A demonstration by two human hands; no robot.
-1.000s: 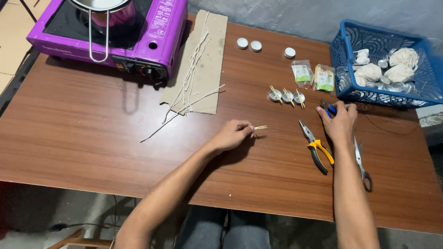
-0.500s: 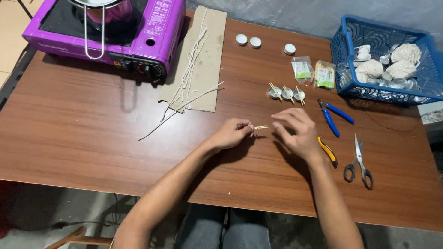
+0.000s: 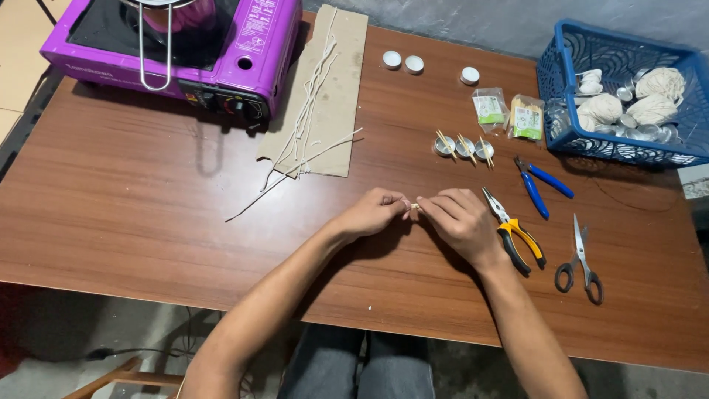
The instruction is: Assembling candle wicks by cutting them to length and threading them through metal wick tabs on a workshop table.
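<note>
Purple stove [image 3: 244, 52], blue basket [image 3: 569, 89], brown woodgrain table [image 3: 133, 199], yellow-black pliers [image 3: 517, 236], blue-handled pliers [image 3: 539, 185], black-handled scissors [image 3: 582, 262]

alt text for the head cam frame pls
Left hand and right hand pinch a small pale stick piece together over a brown table; yellow-handled pliers, scissors and blue basket lie rightward.

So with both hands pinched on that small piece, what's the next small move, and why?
Probably a short reach by the right hand to the yellow-handled pliers lying just beside it. Both hands meet on a tiny light piece, too small to identify, and the left hand could hold it alone.
</note>
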